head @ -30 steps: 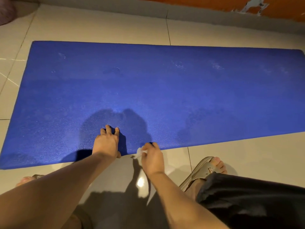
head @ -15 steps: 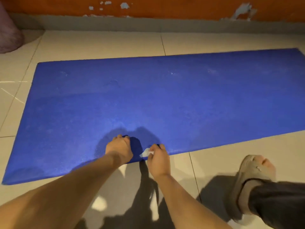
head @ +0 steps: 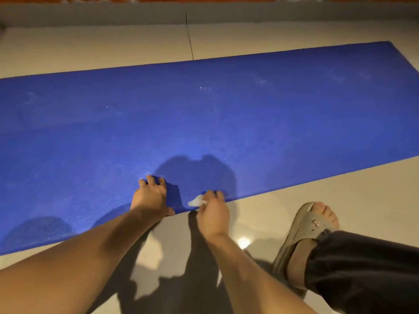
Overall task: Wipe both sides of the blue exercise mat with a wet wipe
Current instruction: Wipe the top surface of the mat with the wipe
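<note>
The blue exercise mat (head: 204, 123) lies flat on the tiled floor and fills most of the view, with faint pale smudges on its far half. My left hand (head: 150, 197) rests at the mat's near edge, fingers curled down on top and thumb at the edge. Just to its right, my right hand (head: 213, 209) holds a small crumpled white wet wipe (head: 196, 201) against the same near edge, fingertips on the mat.
Pale floor tiles (head: 328, 200) surround the mat. My right foot in a tan sandal (head: 310, 225) stands on the tiles near the mat's front edge, below a dark trouser leg. A grey skirting and orange wall run along the back.
The view has swung to the right and closer, so the mat now runs at a slant. Both hands stay at the mat's near edge; the sandalled foot sits nearer the hands.
</note>
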